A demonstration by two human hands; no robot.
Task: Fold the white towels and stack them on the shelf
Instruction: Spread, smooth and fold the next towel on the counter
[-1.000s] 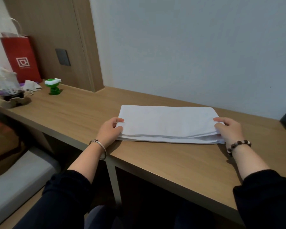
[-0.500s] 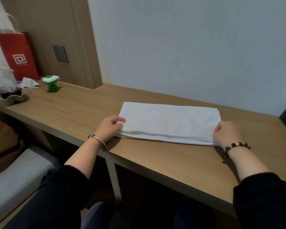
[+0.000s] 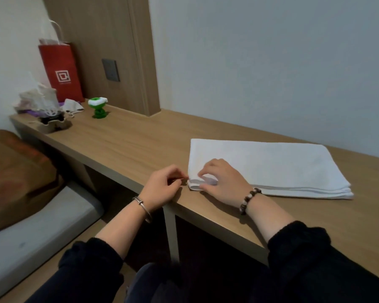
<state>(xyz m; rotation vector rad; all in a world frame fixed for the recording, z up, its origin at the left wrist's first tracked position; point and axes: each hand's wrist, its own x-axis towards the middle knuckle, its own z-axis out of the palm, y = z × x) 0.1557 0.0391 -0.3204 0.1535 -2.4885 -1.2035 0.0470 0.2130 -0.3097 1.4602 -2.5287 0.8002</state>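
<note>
A white towel [image 3: 271, 165], folded into a long flat rectangle, lies on the wooden shelf [image 3: 129, 145] with its layered edge toward me. My right hand [image 3: 222, 182] has reached across to the towel's near left corner and grips the layers there, fingers on top and thumb at the edge. Just left of that corner is my left hand [image 3: 162, 186], fingers curled, thumb and forefinger pinching the corner's tip. The towel's right end lies free.
At the shelf's far left stand a red paper bag [image 3: 60, 71], a bundle of white cloth [image 3: 39, 99] on a small holder, and a green and white toy [image 3: 97, 107]. A grey cushion [image 3: 31, 228] with a brown bag sits below left.
My right hand left the towel's right end and crossed to the near left corner. My left hand slid off the towel's top to the corner's edge. The view swung left.
</note>
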